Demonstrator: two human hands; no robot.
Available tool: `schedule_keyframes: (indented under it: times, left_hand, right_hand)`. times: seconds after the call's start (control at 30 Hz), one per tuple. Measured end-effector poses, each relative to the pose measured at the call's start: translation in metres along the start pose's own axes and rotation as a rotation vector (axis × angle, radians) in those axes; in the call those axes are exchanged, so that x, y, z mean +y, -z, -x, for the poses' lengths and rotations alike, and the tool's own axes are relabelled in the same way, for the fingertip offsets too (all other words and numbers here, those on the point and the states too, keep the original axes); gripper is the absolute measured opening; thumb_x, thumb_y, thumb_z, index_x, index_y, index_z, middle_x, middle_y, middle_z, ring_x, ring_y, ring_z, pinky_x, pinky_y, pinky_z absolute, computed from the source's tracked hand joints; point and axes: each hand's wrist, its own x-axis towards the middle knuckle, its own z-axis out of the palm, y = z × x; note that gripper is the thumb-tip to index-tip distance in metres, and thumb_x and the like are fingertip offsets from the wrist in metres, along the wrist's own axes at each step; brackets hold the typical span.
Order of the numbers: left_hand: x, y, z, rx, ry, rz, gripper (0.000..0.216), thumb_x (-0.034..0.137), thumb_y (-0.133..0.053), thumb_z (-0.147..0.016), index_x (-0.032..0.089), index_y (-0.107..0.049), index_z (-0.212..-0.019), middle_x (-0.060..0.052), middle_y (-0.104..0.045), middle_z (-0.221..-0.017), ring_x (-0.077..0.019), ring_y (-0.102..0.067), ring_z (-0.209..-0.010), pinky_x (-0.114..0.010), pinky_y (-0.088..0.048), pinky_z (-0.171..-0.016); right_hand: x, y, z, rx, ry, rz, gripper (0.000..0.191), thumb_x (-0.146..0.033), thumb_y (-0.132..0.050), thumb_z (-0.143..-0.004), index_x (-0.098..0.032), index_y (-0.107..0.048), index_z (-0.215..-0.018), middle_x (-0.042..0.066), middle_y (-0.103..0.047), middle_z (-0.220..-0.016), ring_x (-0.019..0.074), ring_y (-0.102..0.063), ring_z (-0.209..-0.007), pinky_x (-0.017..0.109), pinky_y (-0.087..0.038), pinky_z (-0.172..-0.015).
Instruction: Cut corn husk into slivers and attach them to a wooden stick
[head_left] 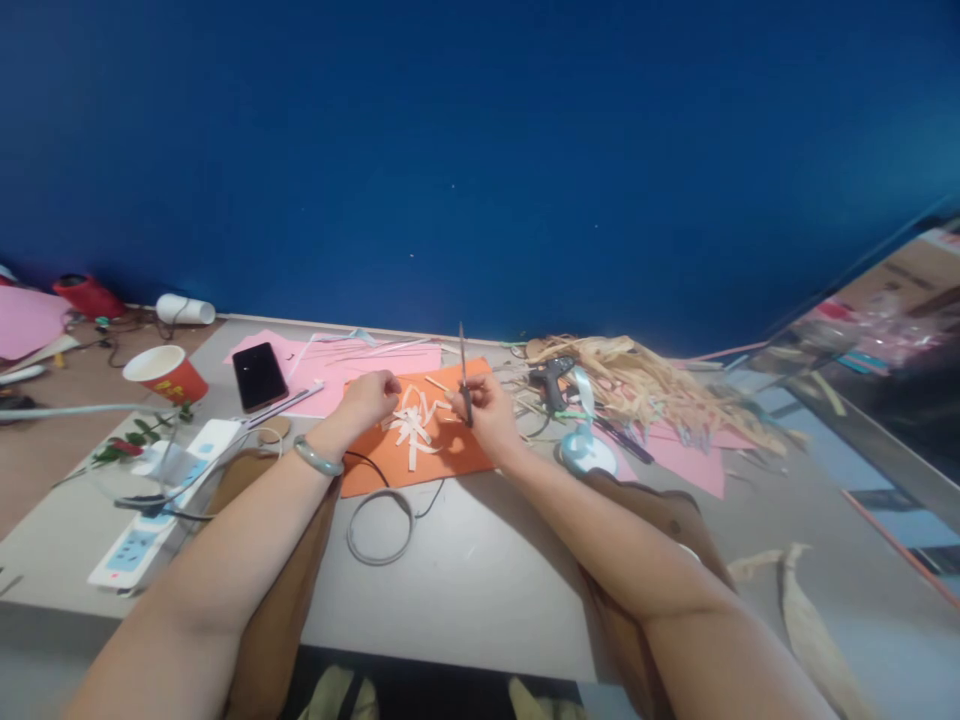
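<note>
My right hand is closed around what look like scissors, seen edge-on with the pointed end up. A short pale stick shows beside its fingertips. My left hand, with a bangle on the wrist, has its fingers pinched together at the left of the strips; anything between them is too small to make out. Between both hands, pale cut strips lie in a loose, star-like heap on an orange sheet. The hands are apart from each other.
Left are a phone, a paper cup and a power strip with cables. A cable loop lies in front. Right are a glue gun, a ribbon roll and a raffia heap. A blue wall stands behind.
</note>
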Motion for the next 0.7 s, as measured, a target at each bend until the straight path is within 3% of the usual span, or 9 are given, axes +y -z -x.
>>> schedule_keyframes:
  times: [0.17,0.3,0.4,0.57,0.7]
  left_hand:
    - [-0.005,-0.006,-0.004,-0.074,-0.03,-0.129,0.021,0.012,-0.062,-0.054,0.02,-0.065,-0.074,-0.005,-0.067,-0.077,-0.02,-0.06,-0.073,-0.027,-0.046,-0.07]
    - [-0.003,-0.011,-0.002,-0.285,-0.16,-0.234,0.022,0.016,-0.055,-0.066,0.018,-0.065,-0.085,-0.007,-0.068,-0.092,-0.02,-0.061,-0.088,-0.028,-0.045,-0.081]
    - [-0.003,-0.011,-0.001,-0.406,-0.225,-0.319,0.022,0.017,-0.05,-0.07,0.017,-0.065,-0.086,-0.007,-0.068,-0.089,-0.0192,-0.061,-0.083,-0.029,-0.045,-0.079]
    - [-0.006,-0.012,-0.003,-0.442,-0.243,-0.403,0.023,0.017,-0.048,-0.074,0.016,-0.064,-0.091,-0.009,-0.066,-0.091,-0.0198,-0.059,-0.085,-0.03,-0.044,-0.079]
    - [-0.002,-0.017,0.001,-0.43,-0.366,-0.486,0.026,0.021,-0.044,-0.08,0.02,-0.062,-0.099,-0.01,-0.06,-0.099,-0.0217,-0.054,-0.096,-0.034,-0.041,-0.086]
  right_hand:
    - [-0.015,0.012,-0.013,0.115,0.116,-0.009,0.045,-0.037,-0.074,-0.059,-0.02,-0.048,-0.091,-0.004,-0.056,-0.065,0.0098,-0.051,-0.056,0.022,-0.039,-0.052]
    - [-0.016,0.021,-0.03,0.094,0.162,0.131,0.044,-0.035,-0.073,-0.059,-0.018,-0.051,-0.094,-0.001,-0.061,-0.067,0.0121,-0.055,-0.058,0.023,-0.04,-0.053]
    - [-0.007,0.028,-0.052,0.047,0.191,0.412,0.034,-0.029,-0.067,-0.064,-0.017,-0.056,-0.094,-0.001,-0.063,-0.066,0.0134,-0.056,-0.058,0.023,-0.04,-0.053]
    - [0.006,0.031,-0.096,0.005,0.255,1.135,0.029,-0.023,-0.055,-0.074,-0.021,-0.06,-0.102,0.002,-0.07,-0.086,0.0166,-0.061,-0.077,0.023,-0.038,-0.063]
    - [0.011,0.023,-0.125,-0.016,0.226,1.252,0.027,-0.02,-0.056,-0.073,-0.021,-0.062,-0.1,0.005,-0.07,-0.091,0.0199,-0.06,-0.082,0.026,-0.036,-0.068]
